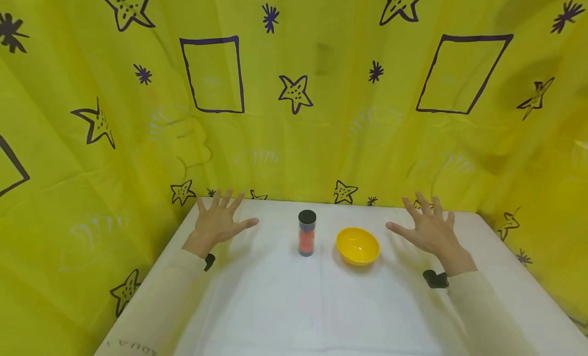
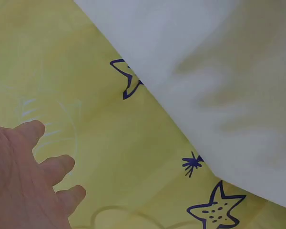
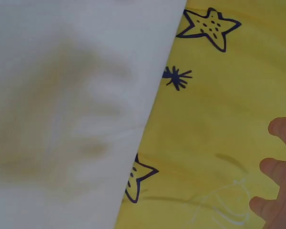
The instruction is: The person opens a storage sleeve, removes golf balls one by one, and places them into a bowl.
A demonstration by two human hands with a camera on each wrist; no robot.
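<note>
Fingers spread wide, my left hand (image 1: 215, 225) hovers over the left side of the white table and holds nothing. My right hand (image 1: 432, 231) is spread the same way on the right side, also holding nothing. Between them stands an upright clear cylinder (image 1: 306, 241) with a black lid and orange-red contents. A shiny yellow bowl (image 1: 358, 246) sits just right of it, closer to my right hand. In the left wrist view, part of my left hand (image 2: 28, 176) shows at the lower left; in the right wrist view, my right fingers (image 3: 279, 169) show at the right edge.
The table (image 1: 275, 305) is covered in white and ends at a yellow curtain (image 1: 321, 142) printed with dark stars and squares, which also hangs along both sides. A dark wrist strap (image 1: 435, 279) sits on my right wrist, another (image 1: 209, 262) on my left.
</note>
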